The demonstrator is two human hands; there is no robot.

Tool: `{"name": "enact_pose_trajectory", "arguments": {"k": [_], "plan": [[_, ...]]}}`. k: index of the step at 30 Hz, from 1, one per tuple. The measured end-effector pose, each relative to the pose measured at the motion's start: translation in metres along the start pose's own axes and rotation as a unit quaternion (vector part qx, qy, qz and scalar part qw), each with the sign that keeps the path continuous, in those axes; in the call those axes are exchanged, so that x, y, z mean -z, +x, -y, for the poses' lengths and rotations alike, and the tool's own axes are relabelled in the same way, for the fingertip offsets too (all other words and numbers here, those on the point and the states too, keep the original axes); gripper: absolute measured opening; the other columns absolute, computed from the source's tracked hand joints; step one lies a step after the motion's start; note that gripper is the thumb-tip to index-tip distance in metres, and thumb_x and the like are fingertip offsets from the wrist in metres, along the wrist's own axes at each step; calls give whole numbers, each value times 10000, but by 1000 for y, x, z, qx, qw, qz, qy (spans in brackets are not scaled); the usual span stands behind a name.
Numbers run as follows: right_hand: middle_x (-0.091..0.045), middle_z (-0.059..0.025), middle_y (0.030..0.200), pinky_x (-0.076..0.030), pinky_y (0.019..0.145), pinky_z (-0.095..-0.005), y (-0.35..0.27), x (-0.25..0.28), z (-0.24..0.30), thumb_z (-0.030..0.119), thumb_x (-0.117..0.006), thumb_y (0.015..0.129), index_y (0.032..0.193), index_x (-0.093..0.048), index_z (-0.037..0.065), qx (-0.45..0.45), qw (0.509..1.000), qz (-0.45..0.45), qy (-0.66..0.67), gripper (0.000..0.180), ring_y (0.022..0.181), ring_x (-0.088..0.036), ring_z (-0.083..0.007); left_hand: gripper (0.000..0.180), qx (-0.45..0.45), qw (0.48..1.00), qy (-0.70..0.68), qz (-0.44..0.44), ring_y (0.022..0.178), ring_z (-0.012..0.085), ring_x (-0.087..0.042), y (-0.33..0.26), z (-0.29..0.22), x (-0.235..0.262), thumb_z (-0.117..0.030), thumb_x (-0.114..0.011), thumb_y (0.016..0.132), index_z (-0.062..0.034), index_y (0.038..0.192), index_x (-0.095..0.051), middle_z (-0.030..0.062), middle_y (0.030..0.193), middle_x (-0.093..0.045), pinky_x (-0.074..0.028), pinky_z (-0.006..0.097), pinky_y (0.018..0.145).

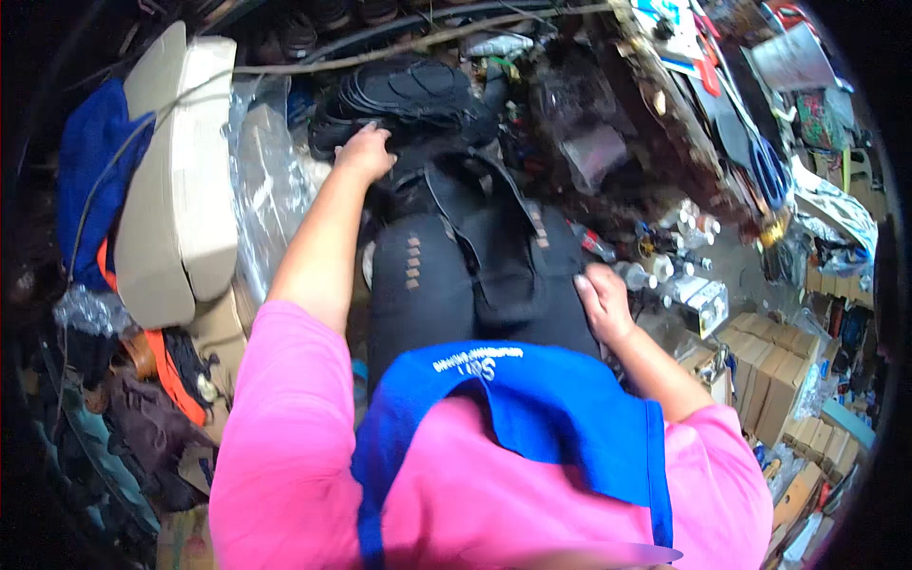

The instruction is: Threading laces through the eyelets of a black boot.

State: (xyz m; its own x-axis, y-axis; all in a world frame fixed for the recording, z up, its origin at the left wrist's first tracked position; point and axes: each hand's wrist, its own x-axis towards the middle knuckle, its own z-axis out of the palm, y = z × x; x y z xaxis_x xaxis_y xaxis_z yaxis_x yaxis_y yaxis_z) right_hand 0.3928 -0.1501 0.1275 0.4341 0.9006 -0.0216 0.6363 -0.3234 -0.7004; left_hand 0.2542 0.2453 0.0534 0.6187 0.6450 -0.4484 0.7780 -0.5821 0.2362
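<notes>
On my lap lies a black sandal-like piece (506, 275), with a rounded sole-shaped end toward me and a looped band toward my knees. My left hand (366, 155) reaches forward past my left knee. It is at the near edge of a heap of black, strap-like pieces (404, 100), its fingers apart and partly against the dark heap; I see nothing held in it. Beside my right thigh rests my right hand (605, 299), thumb and fingers apart, with nothing visible in it. A blue apron (570, 418) covers my front.
Cardboard (204, 171) and clear plastic wrap (266, 180) stand at my left. Several bottles (655, 271) are near my right hand. Farther right are blue-handled scissors (768, 171) on a worn bench edge (665, 114) and stacked cardboard (765, 370). A thin pole (408, 46) crosses the far side.
</notes>
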Motion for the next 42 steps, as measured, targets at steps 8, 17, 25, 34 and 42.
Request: {"name": "enact_pose_trajectory", "arguments": {"k": [8,17,25,34,42], "plan": [[-448,-152,650,-398,599,-379,-7,-9,8,244,-558,902,693,-457,18,9,999,-26,18,325,644,-507,-286,269,-234,904,-280,-223,823,202,-591,-176,-65,43,-192,-694,780,-29,988,-642,95,922,-626,-472,305,765],[-412,79,616,-284,511,-233,-25,22,12,344,-600,900,700,-542,123,-203,912,72,350,303,552,-336,-36,325,-372,896,-114,-215,826,323,-591,-274,-104,-26,-269,-723,720,-80,949,-588,116,853,-587,-466,424,725],[-396,60,608,-298,516,-254,-56,62,46,341,-633,878,690,-555,33,-113,982,123,85,370,586,-337,-44,207,-363,898,-145,-204,805,337,-593,-291,-100,-34,-147,-668,763,-42,919,-582,128,841,-614,-461,421,705],[-593,-18,1004,-434,852,-297,-40,68,7,308,-564,915,1157,-602,110,-103,967,-63,222,315,963,-562,-160,360,-272,889,-352,-104,878,129,-622,-256,-116,2,-156,-699,805,-3,1113,-594,89,1018,-658,-495,276,793],[-639,-189,796,-478,733,-416,26,53,83,395,-607,839,900,-659,26,80,956,226,-170,378,781,-632,-333,706,-291,860,-420,-1,1094,211,-518,-169,-136,-22,-254,-816,673,-21,1240,-467,139,1193,-535,-418,324,939]]}}
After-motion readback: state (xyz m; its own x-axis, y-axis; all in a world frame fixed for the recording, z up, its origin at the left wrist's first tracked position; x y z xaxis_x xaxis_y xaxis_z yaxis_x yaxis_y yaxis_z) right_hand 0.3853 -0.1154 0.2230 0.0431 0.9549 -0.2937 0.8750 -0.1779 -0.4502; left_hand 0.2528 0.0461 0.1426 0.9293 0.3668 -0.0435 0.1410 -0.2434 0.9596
